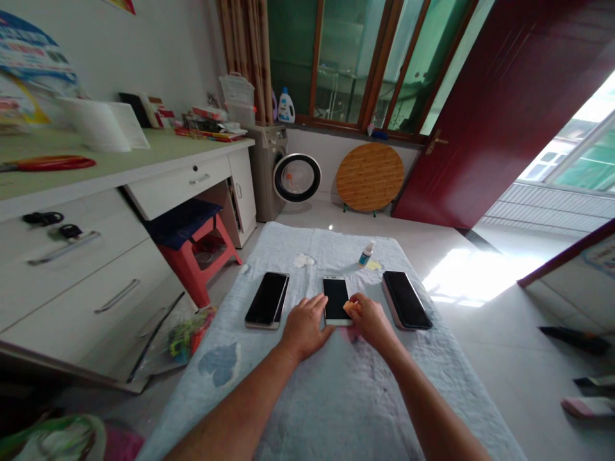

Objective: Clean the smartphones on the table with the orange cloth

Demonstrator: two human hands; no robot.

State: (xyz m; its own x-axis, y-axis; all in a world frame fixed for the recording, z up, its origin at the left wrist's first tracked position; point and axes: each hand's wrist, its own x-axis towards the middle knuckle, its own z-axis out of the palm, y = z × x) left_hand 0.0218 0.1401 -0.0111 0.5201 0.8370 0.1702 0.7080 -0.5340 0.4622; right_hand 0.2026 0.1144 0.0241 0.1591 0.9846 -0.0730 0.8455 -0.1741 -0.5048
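A white smartphone with a dark screen lies face up on the cloth-covered table. My left hand grips its left side, fingers along the edge and thumb at the lower corner. Pinched in my right hand is a small orange cloth, touching the right side of the screen. To the left lies a black-screened smartphone. On the right rests another dark smartphone, apparently in a pinkish case. Beyond the phones a small spray bottle with a clear cap stands upright.
A pale blue cloth covers the table. On the left is a desk with a paper roll and red-handled scissors; a red stool stands beneath. Behind are a washing machine with its door open and a round wooden tabletop.
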